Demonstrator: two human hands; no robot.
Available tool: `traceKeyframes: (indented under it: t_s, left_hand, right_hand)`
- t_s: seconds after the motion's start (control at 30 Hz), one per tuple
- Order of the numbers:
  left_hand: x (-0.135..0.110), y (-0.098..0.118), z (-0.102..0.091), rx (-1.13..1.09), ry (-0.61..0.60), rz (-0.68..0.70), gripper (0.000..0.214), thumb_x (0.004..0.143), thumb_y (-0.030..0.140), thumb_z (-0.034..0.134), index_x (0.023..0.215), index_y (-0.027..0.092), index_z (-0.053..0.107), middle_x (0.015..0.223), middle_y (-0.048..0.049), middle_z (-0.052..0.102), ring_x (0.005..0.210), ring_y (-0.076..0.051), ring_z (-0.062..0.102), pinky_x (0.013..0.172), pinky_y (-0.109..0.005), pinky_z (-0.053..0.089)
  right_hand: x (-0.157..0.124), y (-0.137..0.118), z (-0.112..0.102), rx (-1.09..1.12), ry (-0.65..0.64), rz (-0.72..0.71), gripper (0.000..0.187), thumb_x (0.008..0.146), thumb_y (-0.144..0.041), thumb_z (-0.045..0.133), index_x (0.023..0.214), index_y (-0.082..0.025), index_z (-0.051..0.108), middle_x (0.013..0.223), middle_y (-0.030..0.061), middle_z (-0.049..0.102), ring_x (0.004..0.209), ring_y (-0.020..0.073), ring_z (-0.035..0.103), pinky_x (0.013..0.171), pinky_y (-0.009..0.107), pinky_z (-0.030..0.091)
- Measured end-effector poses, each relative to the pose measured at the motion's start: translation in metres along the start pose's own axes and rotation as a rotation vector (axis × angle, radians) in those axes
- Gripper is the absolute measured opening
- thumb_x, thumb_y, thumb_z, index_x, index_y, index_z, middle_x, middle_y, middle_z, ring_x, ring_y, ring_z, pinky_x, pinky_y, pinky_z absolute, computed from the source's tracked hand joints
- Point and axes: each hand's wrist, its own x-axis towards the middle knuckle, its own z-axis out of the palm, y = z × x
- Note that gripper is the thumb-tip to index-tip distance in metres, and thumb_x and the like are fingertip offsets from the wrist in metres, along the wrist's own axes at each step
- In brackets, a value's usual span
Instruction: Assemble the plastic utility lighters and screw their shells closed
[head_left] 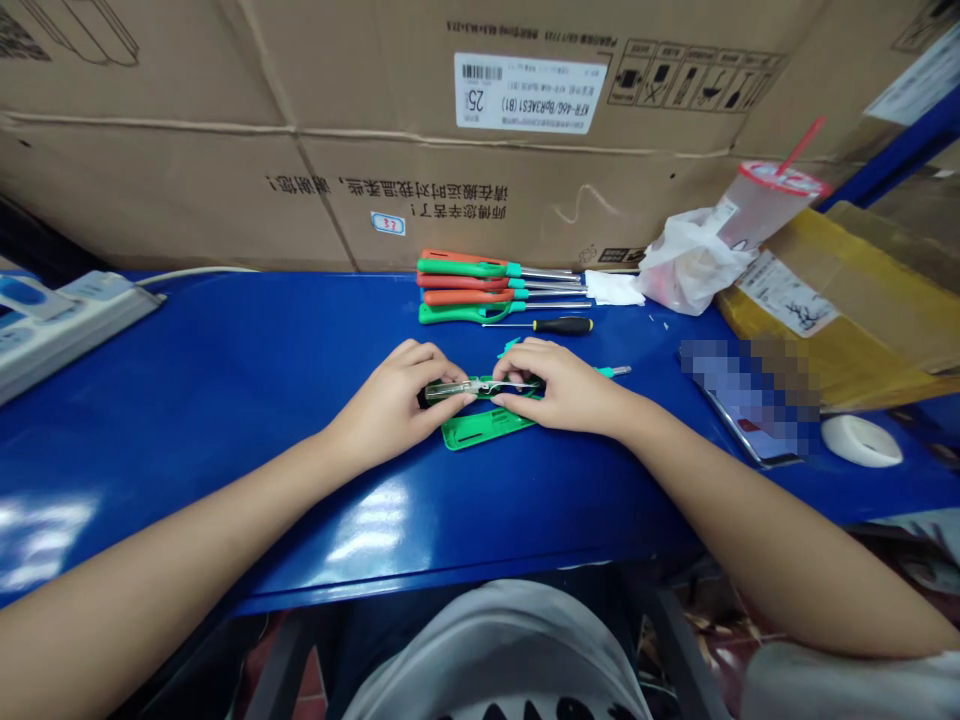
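Observation:
My left hand [401, 395] and my right hand [562, 385] meet over a green plastic handle shell [480, 428] lying on the blue table [225, 390]. Both hands pinch a clear screwdriver handle with a black end [457, 389], held across the shell. My left fingers close on its black end and my right fingers close on its other end. A thin metal shaft with a teal collar [616, 371] sticks out past my right hand. My fingers hide how the parts join.
Several finished green and orange screwdrivers [480, 285] lie in a row behind my hands, with a small black-handled screwdriver [559, 325] beside them. Cardboard boxes [450, 130] wall the back. A power strip [67, 315] is far left; a phone [750, 395], tape roll [861, 440] and drink cup [765, 205] sit right.

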Motion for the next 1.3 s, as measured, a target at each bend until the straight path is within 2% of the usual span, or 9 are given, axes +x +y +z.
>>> traceKeyframes:
  t_s: [0.13,0.23,0.4,0.47,0.67,0.77,1.0,1.2,1.3]
  left_hand:
    - [-0.002,0.006,-0.001,-0.026,-0.026,0.035,0.021,0.101,0.038,0.065,0.102,0.019,0.072,0.094,-0.0041,0.073,0.088,-0.019,0.065,0.083,-0.032,0.051]
    - [-0.004,0.007,0.0,-0.041,-0.057,0.053,0.02,0.1,0.037,0.066,0.105,0.019,0.073,0.089,-0.0029,0.072,0.085,-0.018,0.065,0.079,-0.03,0.052]
    - [-0.005,0.004,0.0,-0.034,-0.062,0.068,0.024,0.098,0.037,0.07,0.113,0.018,0.073,0.091,-0.0033,0.074,0.086,-0.019,0.065,0.08,-0.031,0.052]
    - [-0.005,0.003,-0.001,-0.018,-0.083,0.089,0.026,0.097,0.037,0.073,0.115,0.017,0.074,0.094,-0.004,0.074,0.089,-0.02,0.065,0.083,-0.032,0.052]
    - [-0.005,0.005,-0.005,-0.02,-0.132,0.11,0.031,0.096,0.035,0.074,0.122,0.02,0.073,0.096,-0.0037,0.074,0.091,-0.021,0.066,0.086,-0.034,0.052]
    - [-0.006,0.006,-0.007,0.01,-0.153,0.123,0.032,0.094,0.035,0.075,0.123,0.021,0.072,0.106,-0.0057,0.076,0.097,-0.023,0.066,0.089,-0.036,0.052]
    - [-0.01,0.005,-0.011,0.145,-0.183,0.129,0.038,0.095,0.048,0.075,0.124,0.022,0.073,0.121,-0.0068,0.076,0.113,-0.027,0.065,0.098,-0.042,0.048]
    - [-0.011,0.004,-0.011,0.117,-0.215,0.164,0.029,0.099,0.044,0.07,0.119,0.023,0.075,0.122,-0.0064,0.074,0.117,-0.027,0.065,0.1,-0.043,0.048]
    - [-0.01,0.004,-0.011,0.095,-0.24,0.17,0.027,0.103,0.043,0.064,0.12,0.025,0.075,0.126,-0.0069,0.073,0.119,-0.027,0.065,0.101,-0.043,0.048]
  right_hand:
    - [-0.001,-0.001,0.001,0.016,0.01,-0.007,0.002,0.093,-0.022,0.069,0.092,-0.021,0.068,0.086,0.0022,0.066,0.086,0.0198,0.058,0.082,0.034,0.044]
    - [-0.002,-0.001,-0.001,0.013,-0.01,-0.021,0.004,0.095,-0.022,0.067,0.092,-0.021,0.068,0.092,0.0041,0.069,0.09,0.0211,0.06,0.086,0.037,0.044]
    - [-0.005,-0.001,-0.014,-0.006,-0.003,-0.046,0.007,0.097,-0.024,0.067,0.091,-0.02,0.068,0.097,0.0051,0.07,0.094,0.022,0.063,0.098,0.042,0.043]
    - [-0.006,-0.001,-0.02,-0.009,-0.04,-0.047,0.006,0.096,-0.023,0.067,0.09,-0.021,0.068,0.094,0.0042,0.07,0.092,0.0214,0.064,0.099,0.042,0.043]
    - [-0.012,0.001,-0.039,-0.013,-0.234,-0.011,0.008,0.094,-0.02,0.066,0.086,-0.02,0.069,0.087,0.0032,0.069,0.086,0.0199,0.061,0.079,0.034,0.046]
    - [-0.014,0.004,-0.046,-0.031,-0.293,-0.002,0.009,0.092,-0.017,0.067,0.084,-0.021,0.07,0.086,0.0025,0.07,0.084,0.0191,0.062,0.078,0.033,0.046]
    - [-0.012,0.003,-0.049,-0.053,-0.216,-0.017,0.012,0.097,-0.02,0.064,0.088,-0.019,0.071,0.088,0.0044,0.071,0.088,0.0201,0.062,0.081,0.033,0.045]
    - [-0.013,0.003,-0.05,-0.044,-0.302,0.072,0.014,0.099,-0.022,0.06,0.09,-0.017,0.07,0.091,0.0047,0.069,0.083,0.0181,0.063,0.074,0.031,0.045]
    - [-0.015,0.005,-0.05,-0.075,-0.267,0.065,0.016,0.101,-0.024,0.057,0.092,-0.017,0.068,0.093,0.0055,0.067,0.084,0.0188,0.063,0.076,0.032,0.047]
